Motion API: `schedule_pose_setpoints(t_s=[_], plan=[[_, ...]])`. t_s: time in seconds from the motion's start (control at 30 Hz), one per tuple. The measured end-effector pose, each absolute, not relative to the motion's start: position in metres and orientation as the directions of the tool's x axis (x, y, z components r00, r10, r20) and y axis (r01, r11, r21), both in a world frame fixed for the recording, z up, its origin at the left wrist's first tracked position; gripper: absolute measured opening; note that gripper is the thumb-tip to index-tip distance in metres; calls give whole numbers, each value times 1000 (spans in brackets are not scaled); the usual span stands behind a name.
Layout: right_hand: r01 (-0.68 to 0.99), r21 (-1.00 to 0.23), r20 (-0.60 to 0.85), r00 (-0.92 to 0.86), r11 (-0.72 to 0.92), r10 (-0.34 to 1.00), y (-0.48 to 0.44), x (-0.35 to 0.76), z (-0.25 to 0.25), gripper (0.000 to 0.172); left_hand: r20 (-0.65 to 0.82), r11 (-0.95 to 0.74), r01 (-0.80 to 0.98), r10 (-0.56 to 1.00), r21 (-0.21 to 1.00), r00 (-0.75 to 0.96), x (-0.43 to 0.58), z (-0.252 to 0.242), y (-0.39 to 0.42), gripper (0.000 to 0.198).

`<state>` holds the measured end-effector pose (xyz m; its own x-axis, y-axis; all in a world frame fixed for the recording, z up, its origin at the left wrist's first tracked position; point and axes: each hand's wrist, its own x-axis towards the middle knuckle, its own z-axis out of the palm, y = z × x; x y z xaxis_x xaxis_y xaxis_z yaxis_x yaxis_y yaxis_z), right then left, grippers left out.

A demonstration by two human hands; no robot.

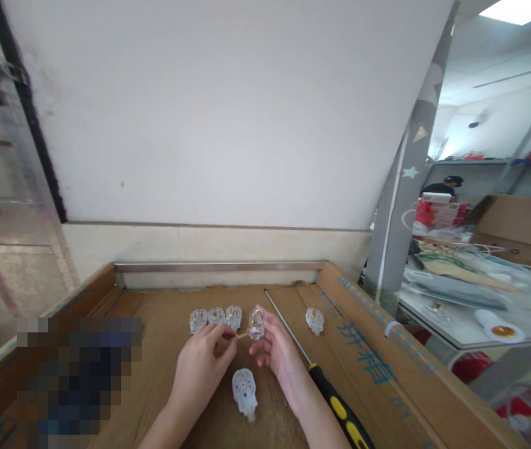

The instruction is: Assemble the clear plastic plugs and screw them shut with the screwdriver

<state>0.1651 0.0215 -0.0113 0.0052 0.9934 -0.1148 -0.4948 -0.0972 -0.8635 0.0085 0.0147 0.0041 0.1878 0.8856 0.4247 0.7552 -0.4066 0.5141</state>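
Clear plastic plug body [256,324] is what the right hand [278,354] has, thumb and fingertips closed round it over the middle of the brown cardboard bench top [162,337]. The left hand [201,368] has thumb and forefinger pressed together on a small brass pin [242,335], its tip right at that plug, so I'd say this one's only half done. The row of three clear plugs [216,317] just left of it might be the finished lot, can't really tell. The pale plug shell [244,391] between the wrists and the lone clear plug [315,320] off right look untouched, same for the long screwdriver with the yellow-and-black handle [340,411].
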Motion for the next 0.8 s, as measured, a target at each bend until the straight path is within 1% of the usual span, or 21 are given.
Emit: schedule_pose_setpoints(t_s=[0.1, 0.2, 0.3, 0.47, 0.53, 0.63, 0.8], plan=[[-454, -886, -94, -32, -98, 995, 23, 166, -13, 57, 464, -437, 653, 874, 619, 144, 5, 2, 14, 9], [-424, -900, -79, -68, -101, 995, 22, 166, -15, 53, 516, -509, 555, 842, 658, 160, 5, 0, 13, 9], [-408, -905, -83, -106, -119, 991, 21, 164, -16, 55, 590, -579, 526, 790, 623, 170, 6, 1, 11, 8], [-416, -896, -88, -176, -155, 980, 16, 160, -12, 63, 680, -670, 542, 698, 508, 226, 6, 4, 7, 10], [-434, -885, -84, -206, -168, 975, 13, 158, -8, 64, 696, -690, 547, 674, 474, 249, 6, 5, 6, 10], [-474, -861, -76, -239, -185, 968, 9, 158, -3, 65, 707, -692, 561, 663, 454, 246, 5, 5, 7, 11], [-518, -833, -76, -245, -196, 967, 7, 159, 1, 60, 700, -706, 562, 655, 431, 286, 6, 4, 7, 12]])
